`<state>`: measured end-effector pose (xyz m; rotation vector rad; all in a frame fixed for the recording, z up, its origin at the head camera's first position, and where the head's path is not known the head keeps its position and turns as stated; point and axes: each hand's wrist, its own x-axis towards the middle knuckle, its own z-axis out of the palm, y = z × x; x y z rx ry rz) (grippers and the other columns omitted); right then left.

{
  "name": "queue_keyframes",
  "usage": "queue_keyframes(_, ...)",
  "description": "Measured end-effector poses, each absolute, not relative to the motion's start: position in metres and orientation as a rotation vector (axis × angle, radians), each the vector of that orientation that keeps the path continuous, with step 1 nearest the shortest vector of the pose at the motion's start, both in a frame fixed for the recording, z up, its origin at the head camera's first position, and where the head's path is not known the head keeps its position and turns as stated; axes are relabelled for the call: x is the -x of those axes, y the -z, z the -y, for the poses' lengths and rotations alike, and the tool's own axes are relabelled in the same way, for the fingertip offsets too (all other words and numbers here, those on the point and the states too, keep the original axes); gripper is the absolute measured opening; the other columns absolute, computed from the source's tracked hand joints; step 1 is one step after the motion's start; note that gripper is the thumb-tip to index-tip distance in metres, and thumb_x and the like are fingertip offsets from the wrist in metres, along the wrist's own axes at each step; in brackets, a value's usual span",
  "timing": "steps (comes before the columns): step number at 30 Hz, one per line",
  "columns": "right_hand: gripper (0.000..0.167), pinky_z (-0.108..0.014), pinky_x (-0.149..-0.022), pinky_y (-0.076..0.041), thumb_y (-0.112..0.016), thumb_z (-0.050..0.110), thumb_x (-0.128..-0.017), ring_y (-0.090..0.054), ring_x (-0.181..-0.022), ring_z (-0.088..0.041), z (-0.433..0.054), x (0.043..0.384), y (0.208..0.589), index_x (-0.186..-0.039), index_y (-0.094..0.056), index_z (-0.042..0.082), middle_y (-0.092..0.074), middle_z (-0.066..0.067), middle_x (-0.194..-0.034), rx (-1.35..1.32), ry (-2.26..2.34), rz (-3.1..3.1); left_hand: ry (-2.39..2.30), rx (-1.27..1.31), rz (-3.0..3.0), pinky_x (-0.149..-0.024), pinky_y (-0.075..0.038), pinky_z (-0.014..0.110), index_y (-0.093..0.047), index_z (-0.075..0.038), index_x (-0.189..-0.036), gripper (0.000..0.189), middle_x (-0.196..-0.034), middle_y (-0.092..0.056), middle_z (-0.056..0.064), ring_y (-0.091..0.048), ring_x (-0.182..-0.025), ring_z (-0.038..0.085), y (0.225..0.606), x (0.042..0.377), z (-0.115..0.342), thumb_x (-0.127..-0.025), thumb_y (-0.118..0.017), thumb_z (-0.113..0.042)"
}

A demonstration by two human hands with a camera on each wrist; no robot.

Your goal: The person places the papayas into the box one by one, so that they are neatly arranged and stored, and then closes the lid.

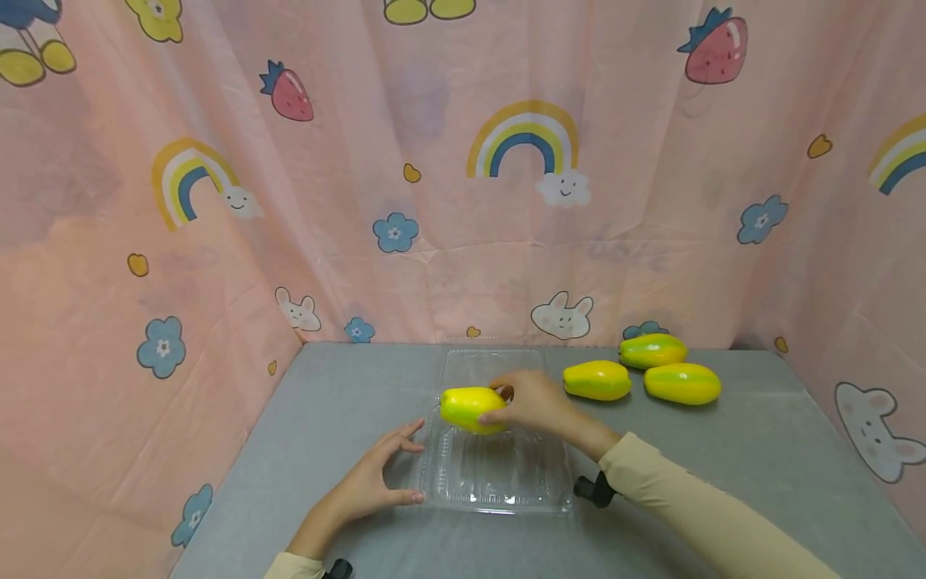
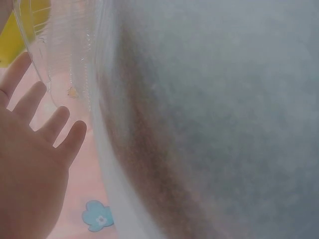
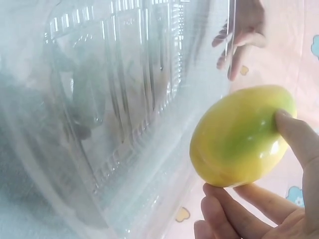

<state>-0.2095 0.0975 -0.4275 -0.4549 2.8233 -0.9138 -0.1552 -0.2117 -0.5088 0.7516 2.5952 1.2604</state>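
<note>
My right hand (image 1: 538, 402) grips a yellow-green papaya (image 1: 466, 408) by its right end, above a clear plastic clamshell box (image 1: 499, 494). In the right wrist view, the thumb presses one side of the papaya (image 3: 244, 134) and the fingers support the other. The box lies opened out on the table, its far half stretching toward the curtain. My left hand (image 1: 369, 474) is at the box's left edge, fingers spread and holding nothing; whether the fingertips touch the plastic I cannot tell. The left wrist view shows that hand (image 2: 35, 149) with its fingers extended.
On the right of the grey table (image 1: 325, 402) lie three more papayas: one nearest the box (image 1: 596, 380), another at the back (image 1: 653, 351), and a third farther right (image 1: 682, 383). A pink patterned curtain (image 1: 434, 281) stands behind the table and along both sides.
</note>
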Motion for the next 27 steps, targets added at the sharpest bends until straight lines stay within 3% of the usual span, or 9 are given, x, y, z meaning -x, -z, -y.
queue_keyframes(15,0.057,-0.031,-0.074,-0.056,-0.084,0.050,-0.071,-0.064,-0.087,-0.014,-0.083,0.209,0.435,-0.114,-0.073,0.014,-0.075,-0.002,-0.102,0.381,0.988,-2.793,-1.249,-0.737,-2.603,-0.118,-0.024,0.068,-0.060,-0.021,-0.124,0.065,-0.164,-0.030,-0.002,-0.023,-0.153,0.034,0.510,0.156,0.212,-0.070,-0.088,-0.042)
queue_keyframes(21,0.059,-0.026,-0.066,-0.052,-0.084,0.050,-0.071,-0.061,-0.079,-0.013,-0.079,0.209,0.442,-0.114,-0.072,0.011,-0.074,-0.002,-0.097,0.378,0.998,-2.780,-1.249,-0.717,-2.600,-0.118,-0.023,0.067,-0.060,-0.019,-0.125,0.066,-0.164,-0.030,-0.002,-0.022,-0.154,0.035,0.509,0.155,0.212,-0.069,-0.088,-0.040)
queue_keyframes(27,0.062,-0.028,-0.067,-0.053,-0.084,0.051,-0.071,-0.062,-0.080,-0.013,-0.075,0.207,0.444,-0.114,-0.071,0.008,-0.073,-0.003,-0.098,0.349,0.983,-2.766,-1.251,-0.727,-2.604,-0.118,-0.023,0.068,-0.060,-0.022,-0.125,0.066,-0.164,-0.030,-0.001,-0.022,-0.153,0.035,0.510,0.156,0.212,-0.069,-0.088,-0.042)
